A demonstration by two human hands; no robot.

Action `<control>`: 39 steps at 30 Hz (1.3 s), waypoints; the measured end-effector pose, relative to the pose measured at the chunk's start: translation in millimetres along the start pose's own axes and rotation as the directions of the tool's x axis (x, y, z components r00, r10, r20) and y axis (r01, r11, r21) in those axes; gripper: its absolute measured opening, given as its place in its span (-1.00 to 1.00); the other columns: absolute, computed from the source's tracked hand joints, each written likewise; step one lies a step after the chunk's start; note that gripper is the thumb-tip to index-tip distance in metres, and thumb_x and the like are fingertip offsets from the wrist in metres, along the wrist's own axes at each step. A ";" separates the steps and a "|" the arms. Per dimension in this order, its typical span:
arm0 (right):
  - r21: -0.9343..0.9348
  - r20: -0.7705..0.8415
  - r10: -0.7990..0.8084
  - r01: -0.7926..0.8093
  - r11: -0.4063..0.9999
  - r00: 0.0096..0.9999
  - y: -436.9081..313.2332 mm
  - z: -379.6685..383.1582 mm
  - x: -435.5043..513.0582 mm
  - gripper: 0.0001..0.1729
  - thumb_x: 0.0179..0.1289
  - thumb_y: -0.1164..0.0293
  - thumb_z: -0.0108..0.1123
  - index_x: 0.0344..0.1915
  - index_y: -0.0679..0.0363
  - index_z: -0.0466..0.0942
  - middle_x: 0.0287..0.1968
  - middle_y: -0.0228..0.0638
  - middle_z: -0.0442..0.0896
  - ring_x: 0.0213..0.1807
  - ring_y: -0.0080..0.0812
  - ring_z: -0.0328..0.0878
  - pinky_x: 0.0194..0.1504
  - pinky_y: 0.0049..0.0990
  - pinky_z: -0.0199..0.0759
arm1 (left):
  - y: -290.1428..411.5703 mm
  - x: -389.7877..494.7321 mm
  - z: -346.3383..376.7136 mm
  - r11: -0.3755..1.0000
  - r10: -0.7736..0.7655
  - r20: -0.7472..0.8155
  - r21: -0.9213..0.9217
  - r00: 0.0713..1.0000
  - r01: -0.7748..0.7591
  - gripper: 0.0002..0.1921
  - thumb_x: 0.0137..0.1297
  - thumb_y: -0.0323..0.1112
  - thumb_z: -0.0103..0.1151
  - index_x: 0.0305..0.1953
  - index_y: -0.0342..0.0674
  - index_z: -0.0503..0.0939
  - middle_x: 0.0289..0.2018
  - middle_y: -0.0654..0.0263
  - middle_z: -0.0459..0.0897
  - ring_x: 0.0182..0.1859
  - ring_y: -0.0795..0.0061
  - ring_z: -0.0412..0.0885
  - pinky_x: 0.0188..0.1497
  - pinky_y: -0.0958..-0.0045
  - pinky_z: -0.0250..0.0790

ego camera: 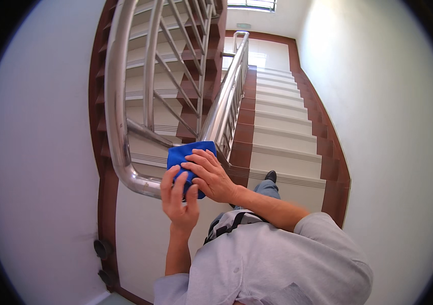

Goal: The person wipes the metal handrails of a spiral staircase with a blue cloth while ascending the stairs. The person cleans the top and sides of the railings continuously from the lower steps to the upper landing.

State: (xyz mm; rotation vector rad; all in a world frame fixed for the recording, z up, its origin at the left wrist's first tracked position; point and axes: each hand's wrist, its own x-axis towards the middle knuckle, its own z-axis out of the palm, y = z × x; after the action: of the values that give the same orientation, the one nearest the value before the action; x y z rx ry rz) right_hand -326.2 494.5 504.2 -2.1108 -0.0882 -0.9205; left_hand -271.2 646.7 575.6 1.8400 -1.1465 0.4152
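Observation:
A folded blue cloth (191, 152) lies over the bend of a stainless steel handrail (218, 110), where the rail turns at the landing. My right hand (210, 175) rests flat on top of the cloth, pressing it against the rail, fingers pointing to the left. At the cloth's lower left edge is my left hand (180, 194), raised with its fingers spread and curved; the fingertips meet the cloth or come very close to it. The part of the rail under the cloth is hidden.
Pale steps (283, 133) with dark red borders run away from me on the right, with a black shoe (271, 176) at the nearest one. Another flight lies behind the metal balusters (149, 76) at left. White walls (384, 133) flank both sides. Dark round fittings (103, 249) sit low at left.

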 end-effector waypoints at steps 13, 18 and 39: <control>0.502 -0.412 0.541 -0.312 0.806 0.734 40.3 68.5 -44.1 -0.35 0.83 0.22 -0.04 0.72 0.24 0.26 0.81 0.03 0.08 0.82 0.14 0.03 0.72 -0.16 0.03 | 10.6 22.2 18.1 0.974 -0.032 0.396 0.219 0.918 -0.060 -0.56 0.51 -0.35 0.45 0.33 -0.27 0.67 0.58 -0.15 0.39 0.55 -0.24 0.42 0.43 -0.01 0.47; 0.527 -0.426 0.696 -0.466 0.710 0.578 80.8 104.8 -57.5 -0.31 0.80 0.26 -0.01 0.75 0.25 0.18 0.79 0.02 0.13 0.83 0.06 0.02 0.75 -0.18 -0.01 | 12.1 20.0 16.1 0.982 -0.072 0.401 0.191 0.913 -0.006 -0.59 0.51 -0.42 0.44 0.31 -0.30 0.68 0.57 -0.16 0.38 0.51 -0.16 0.46 0.13 0.21 0.74; 0.367 -0.441 0.621 -0.501 0.784 0.648 136.1 112.5 -96.0 -0.05 0.34 0.51 0.52 0.67 0.13 0.33 0.69 -0.01 0.35 0.74 0.21 0.21 0.68 -0.01 0.26 | 33.7 -0.5 102.9 0.993 -0.005 0.707 0.088 0.707 -0.080 -0.33 0.51 -0.31 0.44 0.57 -0.24 0.47 0.67 -0.19 0.26 0.73 -0.26 0.18 0.68 -0.19 0.11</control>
State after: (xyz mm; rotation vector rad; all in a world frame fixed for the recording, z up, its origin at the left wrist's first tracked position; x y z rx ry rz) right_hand -282.5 506.0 308.4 -1.4482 0.7123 -1.0159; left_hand -317.1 556.4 537.2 2.1499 -1.6987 -0.2643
